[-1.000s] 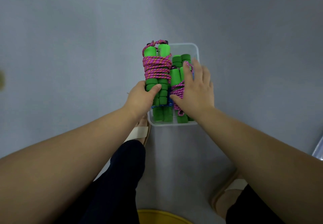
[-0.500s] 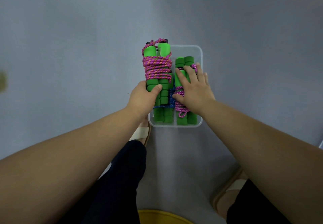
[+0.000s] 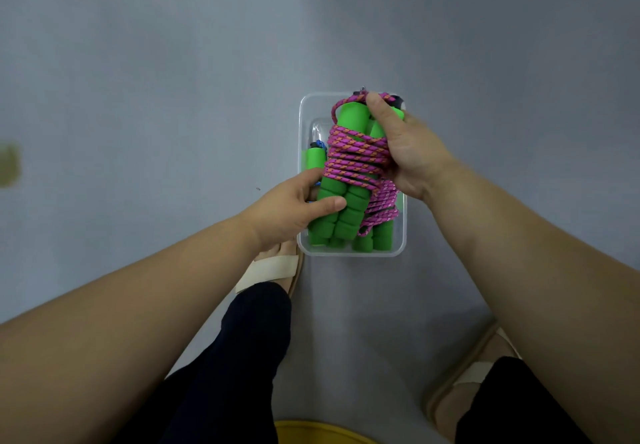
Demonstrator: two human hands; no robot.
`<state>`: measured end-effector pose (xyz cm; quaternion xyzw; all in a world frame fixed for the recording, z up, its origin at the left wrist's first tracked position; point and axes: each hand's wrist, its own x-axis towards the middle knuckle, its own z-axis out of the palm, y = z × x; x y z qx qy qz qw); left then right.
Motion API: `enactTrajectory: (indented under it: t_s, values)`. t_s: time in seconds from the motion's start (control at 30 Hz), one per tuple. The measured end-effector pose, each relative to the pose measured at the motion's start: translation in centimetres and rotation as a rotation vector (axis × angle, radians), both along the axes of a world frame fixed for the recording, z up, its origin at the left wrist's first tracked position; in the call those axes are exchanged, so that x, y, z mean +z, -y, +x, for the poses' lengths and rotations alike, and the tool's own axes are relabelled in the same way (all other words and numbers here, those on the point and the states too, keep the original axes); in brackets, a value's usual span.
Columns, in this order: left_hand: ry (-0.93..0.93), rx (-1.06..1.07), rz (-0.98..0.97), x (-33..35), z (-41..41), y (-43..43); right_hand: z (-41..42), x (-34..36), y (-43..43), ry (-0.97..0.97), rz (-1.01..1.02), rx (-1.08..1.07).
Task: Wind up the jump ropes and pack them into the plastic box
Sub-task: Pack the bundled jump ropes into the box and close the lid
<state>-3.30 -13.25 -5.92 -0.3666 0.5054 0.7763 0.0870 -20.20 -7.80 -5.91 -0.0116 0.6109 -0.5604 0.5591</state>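
Observation:
A clear plastic box (image 3: 349,253) stands on the grey floor. Over it I hold a wound jump rope (image 3: 353,159), green foam handles bound with pink-orange cord. My left hand (image 3: 294,208) grips the near end of the handles. My right hand (image 3: 405,153) grips the far end and the cord on the right side. Under this bundle, inside the box, lie another pink-wound rope (image 3: 382,206) at the right and a green handle with blue cord (image 3: 313,158) at the left, both partly hidden.
My two feet in beige sandals (image 3: 273,267) and dark trouser legs sit close to the box's near side. A yellow rim (image 3: 322,431) shows at the bottom edge. Bare grey floor surrounds the box.
My right hand left the rope lying in the box and took hold of the far end of the bundle in my left hand. The bundle shifted right, over the box.

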Motion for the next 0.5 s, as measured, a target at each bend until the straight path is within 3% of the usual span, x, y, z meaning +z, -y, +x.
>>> enactTrajectory:
  t_s: [0.17,0.27,0.4,0.5]
  values:
    - [0.018,-0.015,-0.024,-0.9,0.3,-0.6,0.2,-0.5,-0.9,0.113,-0.021,-0.002]
    - [0.088,0.0,-0.197,-1.3,0.1,-0.1,0.3,0.2,-0.7,0.037,-0.082,0.057]
    - [0.099,0.097,-0.484,-0.6,-1.4,1.4,-0.8,2.9,0.2,-0.408,-0.207,0.277]
    - [0.143,0.213,-0.688,-0.3,-2.0,2.2,0.1,4.1,-0.4,-0.821,-0.358,0.301]
